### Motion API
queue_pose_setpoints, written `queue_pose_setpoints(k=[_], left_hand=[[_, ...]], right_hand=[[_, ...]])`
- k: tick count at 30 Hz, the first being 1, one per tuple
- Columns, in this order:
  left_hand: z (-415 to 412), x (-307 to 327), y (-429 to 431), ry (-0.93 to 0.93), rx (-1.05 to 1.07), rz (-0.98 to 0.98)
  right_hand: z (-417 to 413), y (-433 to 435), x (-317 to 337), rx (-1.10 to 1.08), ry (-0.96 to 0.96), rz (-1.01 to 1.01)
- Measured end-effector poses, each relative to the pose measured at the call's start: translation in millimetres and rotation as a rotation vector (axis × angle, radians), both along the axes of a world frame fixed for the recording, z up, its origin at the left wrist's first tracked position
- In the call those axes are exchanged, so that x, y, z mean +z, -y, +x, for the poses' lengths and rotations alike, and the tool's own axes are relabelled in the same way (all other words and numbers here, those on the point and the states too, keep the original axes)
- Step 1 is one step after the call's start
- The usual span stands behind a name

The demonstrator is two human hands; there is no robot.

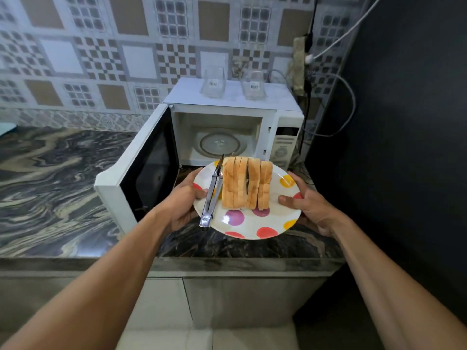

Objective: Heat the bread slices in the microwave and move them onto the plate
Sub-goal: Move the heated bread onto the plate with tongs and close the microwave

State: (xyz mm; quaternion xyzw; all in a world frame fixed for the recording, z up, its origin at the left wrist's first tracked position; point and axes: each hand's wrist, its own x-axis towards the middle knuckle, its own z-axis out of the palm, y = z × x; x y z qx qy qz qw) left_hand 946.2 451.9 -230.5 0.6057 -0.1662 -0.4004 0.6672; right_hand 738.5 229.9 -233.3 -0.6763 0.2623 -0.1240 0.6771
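A white plate with coloured dots [252, 223] is held in the air in front of the white microwave [280, 117]. Several bread slices [246, 184] stand on edge in a row on the plate, with metal tongs [212, 193] lying to their left. My left hand [182, 200] grips the plate's left rim and my right hand [307, 203] grips its right rim. The microwave door [141, 170] is swung wide open to the left. Inside the microwave, the glass turntable [222, 145] is bare.
The microwave stands on a dark marbled counter [50, 178] in the corner by a black wall [404, 122]. Two clear glass containers [213, 83] sit on top of the microwave. Cables [346, 97] hang at its right. The patterned tile wall is behind.
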Motion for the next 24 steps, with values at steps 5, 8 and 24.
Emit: queue_pose_setpoints(k=[5,8,24], left_hand=[[-38.9,10.8,-25.4,0.004,-0.021,-0.042],[-68.3,14.5,-49.4,0.003,-0.014,-0.041],[-166.0,31.3,-210.0,0.063,0.102,0.031]], right_hand=[[-41.1,-26.4,9.1,-0.004,-0.001,0.03],[-66.3,-46.0,9.8,0.013,-0.012,0.034],[-127.3,-171.8,36.1,0.276,0.038,-0.061]])
